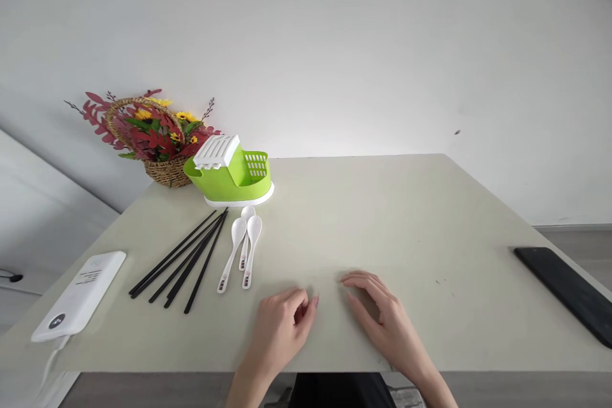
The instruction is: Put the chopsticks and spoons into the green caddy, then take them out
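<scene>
My left hand (285, 326) rests near the front edge of the table, its fingers curled into a loose fist with nothing visible in it. To its right, my right hand (377, 317) lies on the tabletop, fingers bent a little and thumb apart, holding nothing. Nearest to my left hand are three white spoons (253, 248), their bowls pointing away from me. Several black chopsticks (191, 261) lie fanned out left of the spoons. Behind them stands a green and white utensil holder (234, 178) with a slatted white top and a grid-walled basket part.
A wicker basket (169, 172) of red leaves and yellow flowers stands at the back left against the wall. On the left lies a white power bank (81, 296) with a cable. A black phone (568, 293) is by the table's (382, 217) right edge.
</scene>
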Tool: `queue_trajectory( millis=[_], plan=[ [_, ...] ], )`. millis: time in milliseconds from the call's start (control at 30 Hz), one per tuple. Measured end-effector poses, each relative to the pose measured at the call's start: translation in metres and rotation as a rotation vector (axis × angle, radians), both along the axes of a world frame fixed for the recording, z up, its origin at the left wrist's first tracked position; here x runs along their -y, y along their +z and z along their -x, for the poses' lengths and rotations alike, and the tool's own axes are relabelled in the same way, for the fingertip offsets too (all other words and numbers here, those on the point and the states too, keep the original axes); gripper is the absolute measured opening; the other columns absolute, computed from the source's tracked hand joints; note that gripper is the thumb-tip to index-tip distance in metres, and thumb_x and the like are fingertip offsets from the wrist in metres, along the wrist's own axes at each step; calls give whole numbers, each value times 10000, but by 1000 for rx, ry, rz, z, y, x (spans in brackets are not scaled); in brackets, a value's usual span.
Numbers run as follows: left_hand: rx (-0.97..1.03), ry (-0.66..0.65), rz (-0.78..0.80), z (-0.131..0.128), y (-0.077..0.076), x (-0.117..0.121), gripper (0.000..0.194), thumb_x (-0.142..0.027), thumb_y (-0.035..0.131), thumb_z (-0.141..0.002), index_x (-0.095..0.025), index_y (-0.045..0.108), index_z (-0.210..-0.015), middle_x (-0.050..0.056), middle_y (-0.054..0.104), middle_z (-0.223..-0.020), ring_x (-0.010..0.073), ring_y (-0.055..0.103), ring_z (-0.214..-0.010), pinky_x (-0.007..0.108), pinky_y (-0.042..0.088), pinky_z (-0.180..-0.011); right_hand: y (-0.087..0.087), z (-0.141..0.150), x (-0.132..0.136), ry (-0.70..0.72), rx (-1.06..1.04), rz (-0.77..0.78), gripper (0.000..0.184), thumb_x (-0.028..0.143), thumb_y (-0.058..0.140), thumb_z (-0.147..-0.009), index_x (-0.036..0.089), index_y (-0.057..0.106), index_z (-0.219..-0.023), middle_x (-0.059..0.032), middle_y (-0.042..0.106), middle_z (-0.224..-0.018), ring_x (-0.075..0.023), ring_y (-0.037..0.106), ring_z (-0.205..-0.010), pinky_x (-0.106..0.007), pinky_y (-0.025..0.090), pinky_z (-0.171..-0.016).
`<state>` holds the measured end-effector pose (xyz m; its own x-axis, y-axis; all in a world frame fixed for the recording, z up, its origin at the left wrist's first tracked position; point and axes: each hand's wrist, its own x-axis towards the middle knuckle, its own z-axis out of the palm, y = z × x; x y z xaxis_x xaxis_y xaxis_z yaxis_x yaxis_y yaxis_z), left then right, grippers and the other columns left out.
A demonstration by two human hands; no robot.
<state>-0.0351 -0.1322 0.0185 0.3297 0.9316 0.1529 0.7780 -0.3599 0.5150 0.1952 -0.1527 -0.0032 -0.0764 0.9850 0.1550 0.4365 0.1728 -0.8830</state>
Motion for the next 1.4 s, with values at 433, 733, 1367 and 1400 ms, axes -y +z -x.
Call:
queue_trajectory(
  millis=[433,733,1367,1400],
  plan=[
    [-8,-10,-32,-2,2,0,405,-322,498,-1063,-210,374,-694,-54,500,-587,88,373,-496,259,267,-524,-1,-5,-2,36,94,-92,183,334,557,-1056,296,692,-1174,-74,712,-1297,-249,653,-1277,-382,597,-1020],
    [-8,-3,-21,-3,4,0,423,-320,511,-1063,-204,352,-689,-62,490,-576,75,381,-487,256,270,-524,-4,-3,-2,24,137,-140,176,310,581,-1044,308,700,-1174,-61,726,-1276,-249,666,-1263,-361,616,-983],
    [4,9,-4,-4,1,-2,434,-343,514,-1061,-203,349,-685,-65,457,-577,78,341,-494,264,252,-522,0,-5,-1,36,123,-127,155,299,576,-1051,299,692,-1154,-65,722,-1266,-244,657,-1259,-370,605,-991],
    [5,9,-7,-4,1,-2,431,-341,517,-1060,-203,353,-686,-65,459,-579,77,344,-495,263,256,-525,-1,-4,-2,37,124,-129,154,298,578,-1050,302,690,-1156,-62,721,-1267,-242,656,-1260,-370,603,-994]
  ],
)
